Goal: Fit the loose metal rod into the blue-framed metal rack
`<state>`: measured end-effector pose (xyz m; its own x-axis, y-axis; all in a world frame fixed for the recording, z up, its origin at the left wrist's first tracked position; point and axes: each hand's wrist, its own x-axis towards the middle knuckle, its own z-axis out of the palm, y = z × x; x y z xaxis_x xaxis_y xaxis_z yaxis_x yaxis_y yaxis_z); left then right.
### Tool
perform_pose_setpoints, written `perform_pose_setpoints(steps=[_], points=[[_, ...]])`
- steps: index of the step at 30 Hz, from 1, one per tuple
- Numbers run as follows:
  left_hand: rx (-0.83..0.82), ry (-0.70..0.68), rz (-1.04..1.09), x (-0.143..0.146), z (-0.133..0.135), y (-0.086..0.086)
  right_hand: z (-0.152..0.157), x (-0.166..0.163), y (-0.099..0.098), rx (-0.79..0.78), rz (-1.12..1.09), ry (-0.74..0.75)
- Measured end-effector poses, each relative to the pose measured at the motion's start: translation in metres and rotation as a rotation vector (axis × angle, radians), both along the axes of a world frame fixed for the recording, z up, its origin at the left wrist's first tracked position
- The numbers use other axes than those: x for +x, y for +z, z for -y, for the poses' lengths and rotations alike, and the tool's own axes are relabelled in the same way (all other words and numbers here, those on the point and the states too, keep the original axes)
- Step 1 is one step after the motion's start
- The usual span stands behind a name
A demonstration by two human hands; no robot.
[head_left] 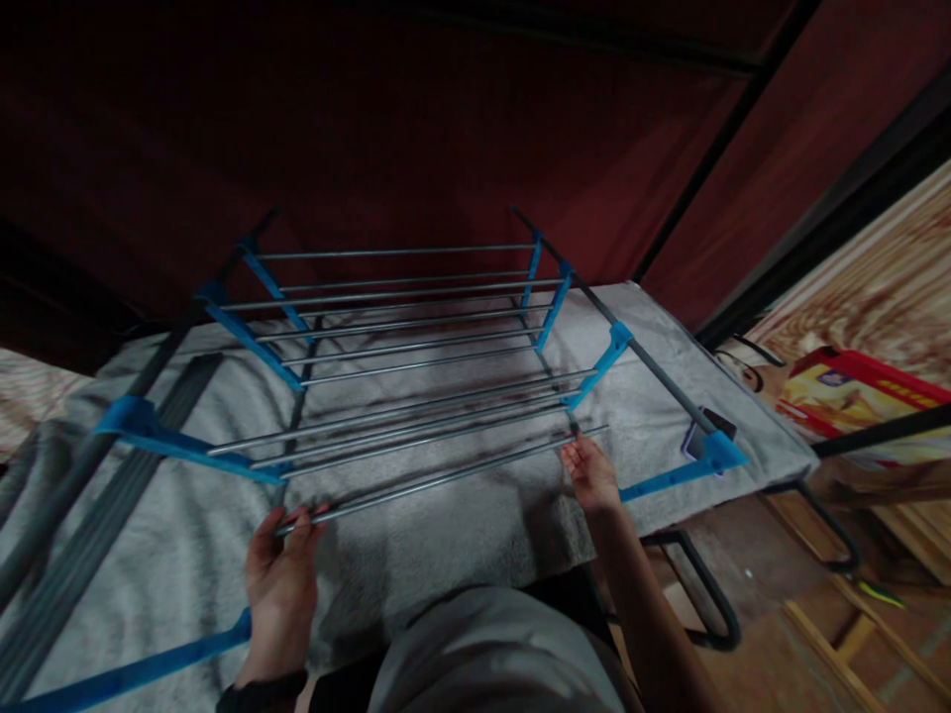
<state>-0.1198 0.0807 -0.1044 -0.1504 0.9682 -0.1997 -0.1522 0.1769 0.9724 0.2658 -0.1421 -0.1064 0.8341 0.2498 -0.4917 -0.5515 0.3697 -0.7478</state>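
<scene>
- The left hand (282, 569) pinches one end of a metal rod (446, 478) between thumb and fingers; a dark band (262, 691) circles its wrist.
- The right hand (592, 477) closes its fingers on the same rod near the other end; a short tip sticks out past them.
- The rod lies across the person's front, above a grey cloth (461, 540), nearer the body than the rods already spanning the rack (438, 396); its left end is the lower in view.
- The rack rests on the cloth; its blue brackets join the side poles, with thin rods running between three pairs of them.
- A front left bracket (149, 668) has its tip just beside the left wrist; a front right bracket (673, 476) reaches toward the right forearm.
- A bundle of grey tubes (111, 535) lies at the left; a phone (694, 441) lies by the right pole; a red and yellow box (862, 401) sits beyond the cloth.
</scene>
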Motion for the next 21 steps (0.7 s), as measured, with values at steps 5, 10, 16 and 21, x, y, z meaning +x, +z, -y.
perform_pose_setpoints(steps=[5, 10, 16, 21], points=[[-0.039, 0.003, 0.123, 0.000, -0.001, -0.008, -0.006, -0.011, -0.003, 0.013, -0.002, 0.037], [-0.096, 0.008, 0.205, 0.005, 0.003, -0.011, -0.005, -0.015, -0.007, 0.002, 0.002, 0.104], [-0.154, -0.012, 0.351, 0.016, 0.018, -0.001, 0.012, 0.004, -0.038, -0.126, 0.108, 0.127], [-0.184, -0.015, 0.383, 0.019, 0.022, -0.002, 0.021, 0.016, -0.044, -0.243, 0.227, 0.240]])
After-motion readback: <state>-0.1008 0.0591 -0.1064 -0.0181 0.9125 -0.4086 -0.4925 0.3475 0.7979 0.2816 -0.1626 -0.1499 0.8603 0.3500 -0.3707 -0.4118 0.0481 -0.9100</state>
